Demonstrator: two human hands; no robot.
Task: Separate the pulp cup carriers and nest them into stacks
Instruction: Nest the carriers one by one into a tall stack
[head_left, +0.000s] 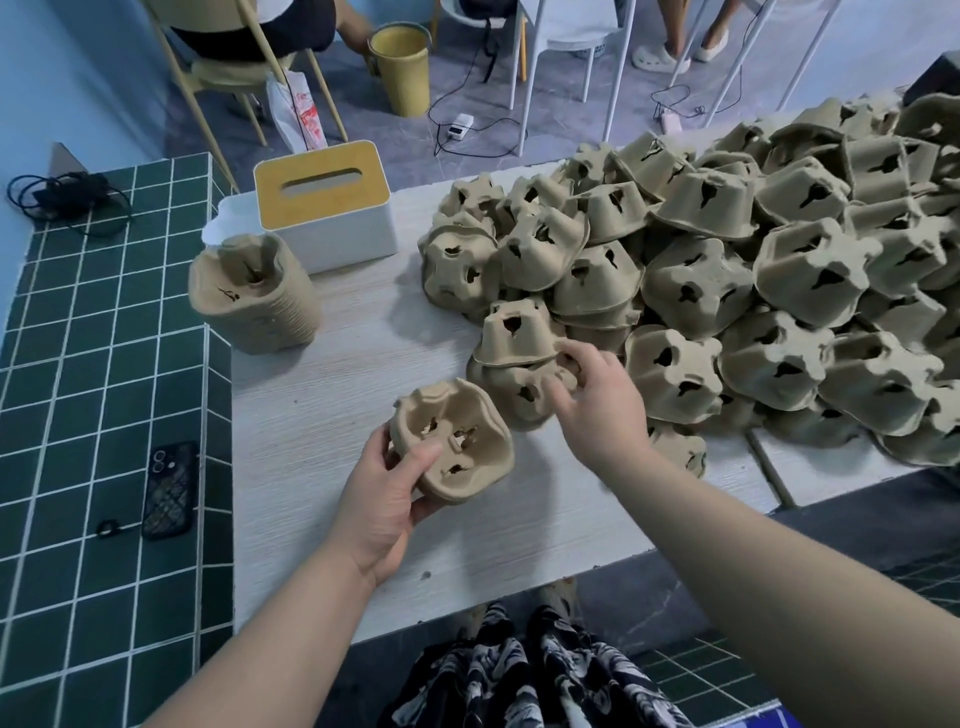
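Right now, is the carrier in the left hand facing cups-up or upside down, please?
Cups-up: the carrier held by the left hand shows its open hollows.

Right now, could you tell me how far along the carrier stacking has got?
Early on, by the look of it. Done: one tall nested stack stands beside the tissue box. In hand: the left hand holds a carrier cup-side up, while the right hand reaches into the nearest edge of the loose pile. Left: that large pile, covering most of the table's right side.

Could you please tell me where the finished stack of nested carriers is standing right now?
In the head view the nested stack stands at the table's far left, just in front of the tissue box and well left of the loose pile.
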